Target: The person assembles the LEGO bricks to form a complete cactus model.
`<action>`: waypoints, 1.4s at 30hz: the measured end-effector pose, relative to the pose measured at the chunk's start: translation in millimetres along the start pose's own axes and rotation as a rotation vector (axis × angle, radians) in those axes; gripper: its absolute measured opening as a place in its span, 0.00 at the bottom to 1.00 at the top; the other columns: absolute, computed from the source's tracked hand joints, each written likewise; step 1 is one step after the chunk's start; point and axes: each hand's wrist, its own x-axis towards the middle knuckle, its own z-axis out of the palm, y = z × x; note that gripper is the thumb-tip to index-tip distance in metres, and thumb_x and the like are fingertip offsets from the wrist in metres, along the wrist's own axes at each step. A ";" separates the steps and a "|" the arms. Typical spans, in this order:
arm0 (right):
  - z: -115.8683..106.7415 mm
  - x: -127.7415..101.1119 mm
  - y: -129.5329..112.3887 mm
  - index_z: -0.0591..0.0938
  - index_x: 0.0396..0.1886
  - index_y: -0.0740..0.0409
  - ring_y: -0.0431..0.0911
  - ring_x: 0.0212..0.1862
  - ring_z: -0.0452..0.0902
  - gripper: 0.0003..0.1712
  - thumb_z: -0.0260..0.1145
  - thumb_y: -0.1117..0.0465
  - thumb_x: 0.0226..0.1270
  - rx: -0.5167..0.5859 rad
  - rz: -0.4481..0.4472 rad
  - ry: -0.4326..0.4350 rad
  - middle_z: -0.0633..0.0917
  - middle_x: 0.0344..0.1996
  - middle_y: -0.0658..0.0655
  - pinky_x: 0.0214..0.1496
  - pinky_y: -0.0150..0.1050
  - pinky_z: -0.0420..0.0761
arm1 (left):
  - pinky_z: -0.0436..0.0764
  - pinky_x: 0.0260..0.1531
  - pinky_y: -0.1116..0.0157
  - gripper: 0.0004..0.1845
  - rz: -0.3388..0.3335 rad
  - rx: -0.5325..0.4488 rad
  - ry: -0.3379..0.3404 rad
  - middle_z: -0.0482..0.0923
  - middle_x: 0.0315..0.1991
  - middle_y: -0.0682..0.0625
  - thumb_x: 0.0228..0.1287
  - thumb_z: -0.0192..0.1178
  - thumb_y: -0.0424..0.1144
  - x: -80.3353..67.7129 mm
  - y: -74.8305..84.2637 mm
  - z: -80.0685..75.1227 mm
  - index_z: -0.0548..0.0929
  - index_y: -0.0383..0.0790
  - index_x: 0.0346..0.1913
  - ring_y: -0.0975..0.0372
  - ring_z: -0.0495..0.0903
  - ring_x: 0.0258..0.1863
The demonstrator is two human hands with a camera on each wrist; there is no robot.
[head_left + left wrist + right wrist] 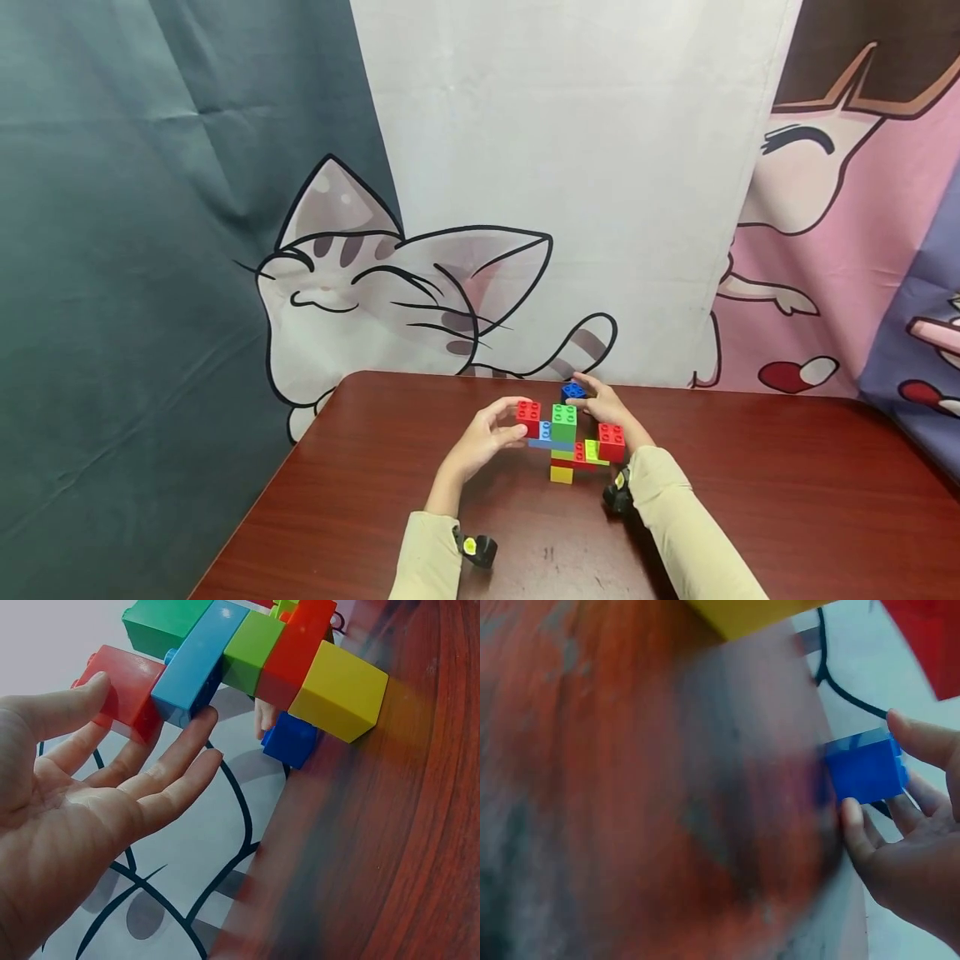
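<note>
Now, left hand (480,442) spread, fingers straight, fingertips (202,720) touching red brick (528,415) and light-blue brick (196,664) on left side of block build (567,440). Build stands near far edge of dark red surface (750,500), about midway along it, yellow brick (561,474) at base, green brick (564,421) up top. Right hand (606,406) behind build, thumb and fingers pinching dark blue brick (864,769), closer to far edge. Cat-print cloth (420,283) hangs beyond surface.
</note>
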 end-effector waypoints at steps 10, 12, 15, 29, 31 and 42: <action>-2.8 -9.4 4.0 0.70 0.67 0.67 0.60 0.57 0.75 0.29 0.62 0.63 0.68 -0.019 0.044 0.109 0.75 0.60 0.74 0.54 0.46 0.83 | 0.80 0.54 0.47 0.23 0.012 0.009 0.004 0.73 0.58 0.32 0.69 0.57 0.31 0.7 -0.9 0.9 0.69 0.34 0.65 0.46 0.82 0.51; -6.2 -13.1 1.6 0.72 0.64 0.68 0.58 0.55 0.76 0.27 0.63 0.62 0.69 -0.016 0.050 0.110 0.76 0.59 0.74 0.53 0.45 0.84 | 0.81 0.54 0.48 0.23 0.014 0.006 -0.001 0.73 0.58 0.31 0.69 0.56 0.31 0.5 -0.6 1.1 0.68 0.33 0.65 0.43 0.81 0.52; -13.1 -18.2 -3.0 0.70 0.64 0.71 0.57 0.54 0.77 0.28 0.62 0.60 0.70 0.020 0.044 0.102 0.76 0.58 0.74 0.54 0.46 0.83 | 0.80 0.55 0.48 0.24 0.012 0.002 -0.004 0.72 0.59 0.31 0.69 0.57 0.31 0.4 -0.1 -0.4 0.68 0.33 0.66 0.46 0.82 0.51; -36.1 -53.2 -50.9 0.65 0.67 0.70 0.54 0.54 0.81 0.28 0.59 0.63 0.72 0.141 -0.190 0.020 0.72 0.61 0.79 0.58 0.50 0.80 | 0.82 0.55 0.52 0.25 -0.010 0.005 0.018 0.73 0.59 0.33 0.68 0.58 0.33 1.4 -1.4 -3.0 0.68 0.34 0.66 0.58 0.82 0.48; -38.2 -62.9 -61.5 0.66 0.69 0.66 0.57 0.55 0.80 0.29 0.59 0.62 0.72 0.120 -0.229 0.004 0.73 0.61 0.78 0.57 0.49 0.82 | 0.81 0.55 0.51 0.24 -0.009 -0.003 0.007 0.72 0.59 0.32 0.68 0.58 0.33 1.6 -1.8 -1.4 0.68 0.34 0.66 0.56 0.82 0.49; -23.2 -95.2 -90.3 0.74 0.65 0.56 0.58 0.55 0.81 0.26 0.62 0.56 0.70 -0.027 -0.330 -0.029 0.83 0.54 0.67 0.54 0.49 0.84 | 0.80 0.55 0.48 0.24 -0.017 0.019 0.018 0.73 0.58 0.34 0.69 0.58 0.36 -0.1 -1.4 2.5 0.68 0.36 0.65 0.50 0.82 0.52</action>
